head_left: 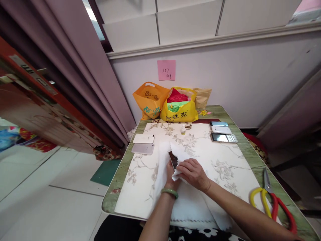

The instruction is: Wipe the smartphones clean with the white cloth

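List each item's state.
Held phone, tilted in left hand, partly covered
White cloth, gripped by right hand
Left white phone, back up
Silver phone, back up
Keypad phone, screen up
Blue phone, flat
Right white phone, flat
Scissors, blades together
Yellow bag, open, filled
Orange bag, upright
Brown pouch, upright
Bottle, upright

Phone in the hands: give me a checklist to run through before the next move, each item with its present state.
1. Phone supported by the left hand: ok.
2. White cloth held against the phone by the right hand: ok.
3. Phone's whole dark face in sight: not ok; cloth and fingers cover part of it.
4. Scissors well away from the right forearm: not ok; the forearm overlaps the handles in this view.
5. Small bottle tightly closed: cannot tell; it is too small in the view.
6. White phone on the left lying apart from the hands: ok.
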The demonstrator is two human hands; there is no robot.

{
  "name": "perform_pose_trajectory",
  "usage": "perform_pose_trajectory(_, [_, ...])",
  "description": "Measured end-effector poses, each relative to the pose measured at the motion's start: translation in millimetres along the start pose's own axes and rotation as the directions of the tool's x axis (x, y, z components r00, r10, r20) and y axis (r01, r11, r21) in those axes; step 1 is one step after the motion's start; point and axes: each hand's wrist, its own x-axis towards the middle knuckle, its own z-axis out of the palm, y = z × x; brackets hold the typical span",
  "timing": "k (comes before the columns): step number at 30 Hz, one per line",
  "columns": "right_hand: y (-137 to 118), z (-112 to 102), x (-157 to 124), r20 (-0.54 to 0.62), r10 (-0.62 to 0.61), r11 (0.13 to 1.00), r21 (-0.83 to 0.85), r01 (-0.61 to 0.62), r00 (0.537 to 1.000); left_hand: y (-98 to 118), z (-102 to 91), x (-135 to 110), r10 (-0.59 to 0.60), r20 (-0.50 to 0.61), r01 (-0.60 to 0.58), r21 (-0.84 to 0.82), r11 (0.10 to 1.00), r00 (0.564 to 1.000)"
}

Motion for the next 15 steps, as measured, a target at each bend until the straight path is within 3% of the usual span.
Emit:
perform_pose_trajectory(10, [13, -14, -11, 0.057, -0.161, 0.981, -0.101, 0.166, 0.985, 0, -0.8, -9, -0.003, 0.021, 0.002, 0.075, 0.997, 1.000])
perform_pose_trajectory(15, [23, -26, -21, 0.055, -0.151, 0.983, -0.097, 0.156, 0.987, -4, -2.1, -8, 0.003, 0.004, -0.003, 0.048, 0.999, 1.000])
